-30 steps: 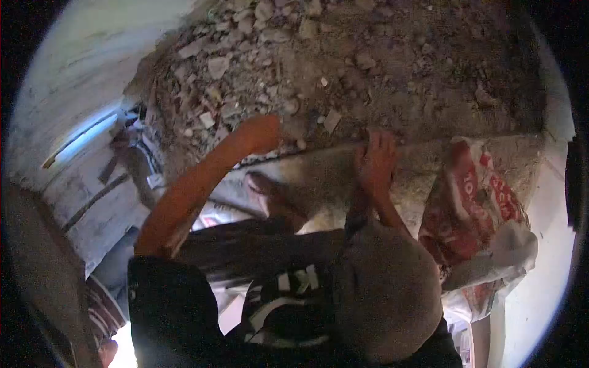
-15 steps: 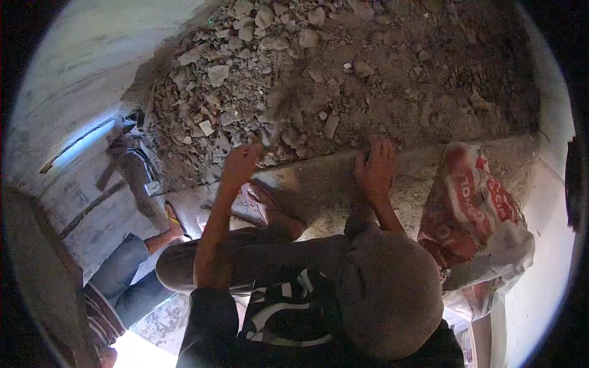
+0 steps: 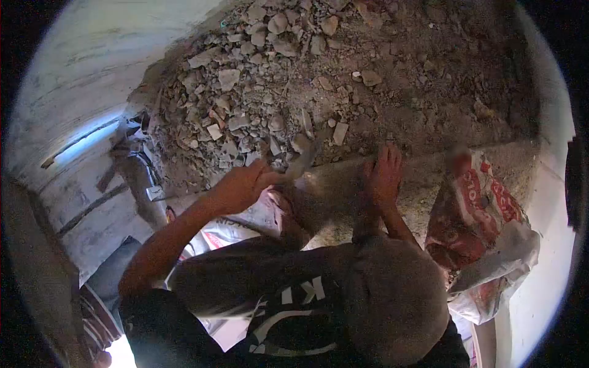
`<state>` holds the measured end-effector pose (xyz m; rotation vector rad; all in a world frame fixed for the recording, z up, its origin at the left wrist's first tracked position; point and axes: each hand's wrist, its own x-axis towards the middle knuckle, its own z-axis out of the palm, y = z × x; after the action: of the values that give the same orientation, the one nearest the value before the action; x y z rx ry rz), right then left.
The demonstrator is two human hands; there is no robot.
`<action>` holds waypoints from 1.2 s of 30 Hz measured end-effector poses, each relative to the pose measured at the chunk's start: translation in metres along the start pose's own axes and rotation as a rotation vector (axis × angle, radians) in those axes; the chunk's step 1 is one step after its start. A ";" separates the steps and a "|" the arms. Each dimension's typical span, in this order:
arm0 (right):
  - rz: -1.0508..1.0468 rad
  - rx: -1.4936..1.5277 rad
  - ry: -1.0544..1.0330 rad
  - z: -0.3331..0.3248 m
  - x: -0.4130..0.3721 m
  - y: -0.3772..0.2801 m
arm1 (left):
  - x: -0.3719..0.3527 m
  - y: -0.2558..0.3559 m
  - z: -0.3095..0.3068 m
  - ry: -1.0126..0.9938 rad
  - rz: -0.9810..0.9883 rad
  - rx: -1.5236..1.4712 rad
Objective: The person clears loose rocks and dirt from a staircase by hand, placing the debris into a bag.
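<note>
My left hand point(image 3: 242, 187) reaches in from the left over the near edge of the rubble, its fingers drawn together and pointing right. At its fingertips is a blurred, flat grey piece point(image 3: 300, 162), apparently gripped; its kind cannot be made out. Broken stones and dirt point(image 3: 251, 92) lie just beyond. My right hand point(image 3: 385, 175) rests on the concrete ledge point(image 3: 334, 187) bordering the rubble, fingers stretched out and holding nothing. A red and white printed sack point(image 3: 472, 214) stands to the right of this hand.
Whitish walls point(image 3: 92, 67) rise on the left and right. Another person's striped garment point(image 3: 98, 319) and trouser leg point(image 3: 116, 264) show at lower left. Debris point(image 3: 132, 144) is heaped in the left corner. A printed white sack point(image 3: 221, 236) lies beside my leg.
My left hand has swung slightly down and turned rightward, its elbow moving out to the left. A blurred grey piece now shows at its fingertips. My right hand stays on the ledge.
</note>
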<state>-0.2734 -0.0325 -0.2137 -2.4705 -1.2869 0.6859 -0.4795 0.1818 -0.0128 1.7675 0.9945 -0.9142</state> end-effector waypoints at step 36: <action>-0.932 0.277 0.261 -0.045 0.105 -0.209 | 0.089 -0.121 -0.019 0.703 0.259 0.173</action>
<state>-0.3433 0.1713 -0.1131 -1.4217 -1.8318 0.2518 -0.5483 0.2557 -0.1252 2.3702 1.0907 -0.2035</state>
